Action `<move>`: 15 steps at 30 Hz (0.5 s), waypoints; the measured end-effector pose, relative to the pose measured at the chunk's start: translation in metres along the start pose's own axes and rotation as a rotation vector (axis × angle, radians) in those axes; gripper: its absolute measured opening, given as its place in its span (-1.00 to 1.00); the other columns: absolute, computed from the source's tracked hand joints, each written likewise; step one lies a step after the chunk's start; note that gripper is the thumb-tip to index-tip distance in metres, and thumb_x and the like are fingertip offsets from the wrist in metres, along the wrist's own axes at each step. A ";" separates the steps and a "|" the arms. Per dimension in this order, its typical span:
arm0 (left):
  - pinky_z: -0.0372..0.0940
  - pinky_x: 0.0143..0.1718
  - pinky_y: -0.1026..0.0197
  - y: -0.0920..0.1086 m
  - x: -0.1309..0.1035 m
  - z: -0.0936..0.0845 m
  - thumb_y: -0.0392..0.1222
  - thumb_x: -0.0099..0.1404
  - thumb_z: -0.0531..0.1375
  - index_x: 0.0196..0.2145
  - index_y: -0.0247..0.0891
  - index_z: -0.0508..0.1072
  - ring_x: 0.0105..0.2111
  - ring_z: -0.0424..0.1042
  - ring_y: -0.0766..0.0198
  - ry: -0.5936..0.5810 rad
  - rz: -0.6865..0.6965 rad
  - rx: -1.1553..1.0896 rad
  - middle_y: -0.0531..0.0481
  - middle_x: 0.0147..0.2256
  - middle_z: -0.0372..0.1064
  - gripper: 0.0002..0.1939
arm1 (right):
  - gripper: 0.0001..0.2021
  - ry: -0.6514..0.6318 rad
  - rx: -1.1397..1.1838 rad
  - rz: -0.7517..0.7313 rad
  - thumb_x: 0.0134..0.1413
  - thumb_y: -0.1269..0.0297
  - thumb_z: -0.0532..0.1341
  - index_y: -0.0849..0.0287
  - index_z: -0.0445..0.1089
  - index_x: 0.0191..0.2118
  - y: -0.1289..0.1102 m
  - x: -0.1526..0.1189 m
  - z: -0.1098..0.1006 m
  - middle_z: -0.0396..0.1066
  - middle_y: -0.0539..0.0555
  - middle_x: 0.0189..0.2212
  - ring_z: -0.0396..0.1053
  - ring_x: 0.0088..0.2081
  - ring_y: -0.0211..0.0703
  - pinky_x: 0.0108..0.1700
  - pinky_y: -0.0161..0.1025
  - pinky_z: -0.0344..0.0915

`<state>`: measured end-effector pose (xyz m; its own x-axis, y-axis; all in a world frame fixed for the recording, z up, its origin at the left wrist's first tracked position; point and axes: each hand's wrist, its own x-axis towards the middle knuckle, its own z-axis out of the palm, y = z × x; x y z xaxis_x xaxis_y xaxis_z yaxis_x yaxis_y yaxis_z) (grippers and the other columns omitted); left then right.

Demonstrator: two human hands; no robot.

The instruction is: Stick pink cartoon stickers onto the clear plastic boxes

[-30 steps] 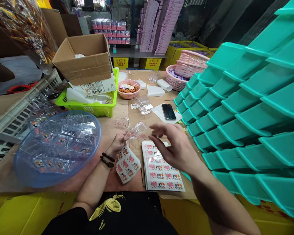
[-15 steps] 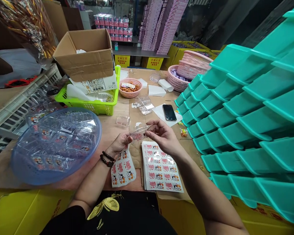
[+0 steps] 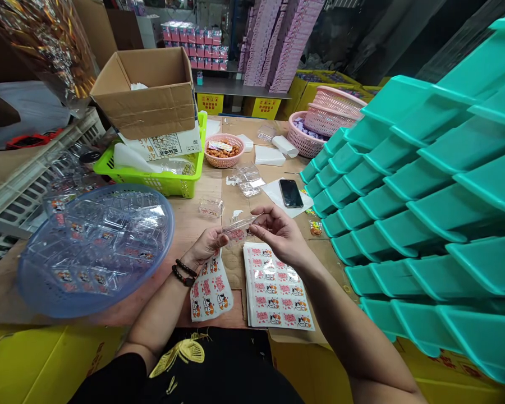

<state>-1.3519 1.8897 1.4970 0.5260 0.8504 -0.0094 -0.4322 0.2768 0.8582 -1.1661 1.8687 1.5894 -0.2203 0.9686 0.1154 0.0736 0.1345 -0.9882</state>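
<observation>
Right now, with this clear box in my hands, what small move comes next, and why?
I'd probably press the pink label flat using your right hand: its thumb sits close beside the label on the clear box, while your left hand holds the opposite end, plus the sticker sheet.

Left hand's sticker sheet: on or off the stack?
Off: the sheet hangs from the left hand, table showing between it and the stack.

Bright colours at my end;
I see a white sticker sheet patterned pink, orange and black (in repeating rows); a translucent blue basket; a lime-green crate; teal bins.
</observation>
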 end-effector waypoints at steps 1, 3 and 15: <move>0.13 0.22 -0.03 0.001 0.000 0.001 0.27 -0.16 0.45 -0.14 -0.32 0.59 0.01 0.46 -0.02 0.000 0.000 -0.001 -0.21 -0.13 0.55 -0.27 | -0.55 0.000 0.002 0.001 -0.02 -0.02 0.38 0.14 0.29 -0.13 0.000 0.000 0.000 0.31 -0.07 -0.45 0.30 -0.41 -0.29 -0.37 -0.27 0.23; 0.14 0.21 -0.01 0.002 -0.001 0.002 0.27 -0.15 0.45 -0.14 -0.32 0.59 0.02 0.46 -0.02 -0.009 0.000 -0.004 -0.21 -0.13 0.55 -0.27 | -0.55 0.000 0.001 0.003 -0.02 -0.01 0.38 0.14 0.28 -0.13 0.000 0.000 0.001 0.31 -0.07 -0.45 0.30 -0.41 -0.29 -0.36 -0.27 0.22; 0.20 0.16 0.06 0.007 -0.004 0.006 0.26 -0.14 0.45 -0.15 -0.34 0.59 0.00 0.45 0.00 0.016 -0.010 0.010 -0.21 -0.12 0.55 -0.29 | -0.62 -0.001 -0.039 -0.006 0.00 0.09 0.35 0.16 0.28 -0.14 -0.001 0.000 0.002 0.29 -0.08 -0.47 0.26 -0.43 -0.30 -0.40 -0.30 0.17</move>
<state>-1.3532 1.8854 1.5059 0.5188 0.8545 -0.0262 -0.4195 0.2811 0.8631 -1.1679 1.8678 1.5898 -0.2219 0.9675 0.1210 0.1105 0.1483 -0.9828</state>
